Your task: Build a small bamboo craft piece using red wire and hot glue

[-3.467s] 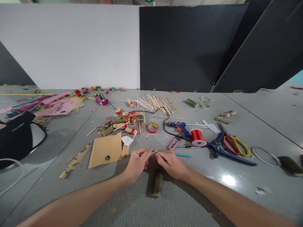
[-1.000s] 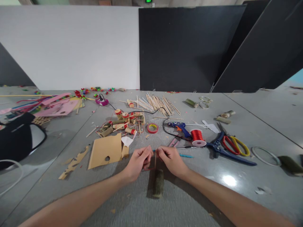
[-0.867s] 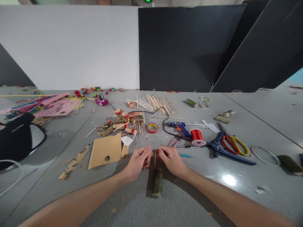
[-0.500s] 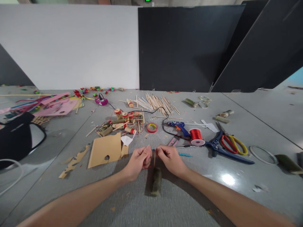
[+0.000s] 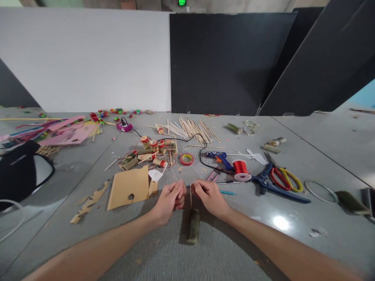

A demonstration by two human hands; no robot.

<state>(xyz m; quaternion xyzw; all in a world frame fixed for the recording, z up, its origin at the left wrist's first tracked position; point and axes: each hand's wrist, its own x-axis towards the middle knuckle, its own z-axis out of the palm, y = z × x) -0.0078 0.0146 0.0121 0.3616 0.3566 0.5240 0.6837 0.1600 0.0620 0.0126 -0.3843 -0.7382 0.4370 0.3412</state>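
Observation:
A green bamboo piece [image 5: 192,226] stands on the grey table [image 5: 222,249] in front of me, with a thin stick [image 5: 190,196] rising from its top. My left hand [image 5: 168,199] is closed in a pinch just left of the stick, with a bit of red thread showing by its fingers. My right hand [image 5: 209,197] is pinched closed just right of the stick. What each pinch holds is too small to make out. A teal pen [image 5: 228,192] lies behind my right hand.
A cut cardboard sheet [image 5: 129,187] lies left of my hands. Behind them are red-wrapped bamboo spools [image 5: 152,150], a tape ring [image 5: 186,158], a blue glue gun [image 5: 219,158], a red wire spool [image 5: 241,169], scissors [image 5: 278,183] and a pile of sticks [image 5: 191,128].
Over 3.5 s my hands came closer together around the stick above the bamboo piece. In the last second they have hardly moved; the view shifted slightly.

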